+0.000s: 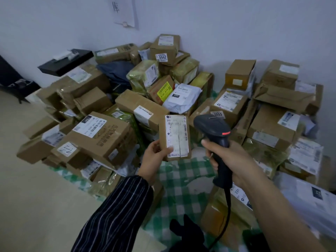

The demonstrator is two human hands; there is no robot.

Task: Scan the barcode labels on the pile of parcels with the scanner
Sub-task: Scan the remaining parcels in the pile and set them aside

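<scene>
My left hand [154, 154] grips a small brown parcel [175, 137] by its lower left edge and holds it upright above the pile, its white barcode label facing me. My right hand [231, 160] holds the black corded scanner [216, 135] by its handle, just right of the parcel. The scanner's head points up and away, with a red light showing on its side. Its cable hangs down toward me. A large pile of cardboard parcels [101, 135] with white labels surrounds both hands.
The parcels lie on a green-and-white checked cloth [183, 180] against a white wall. More boxes [272, 124] stack at the right, and a white mailer bag [181, 97] lies in the middle. A black shelf [67, 61] juts out at the left. Bare floor [36, 197] lies at the lower left.
</scene>
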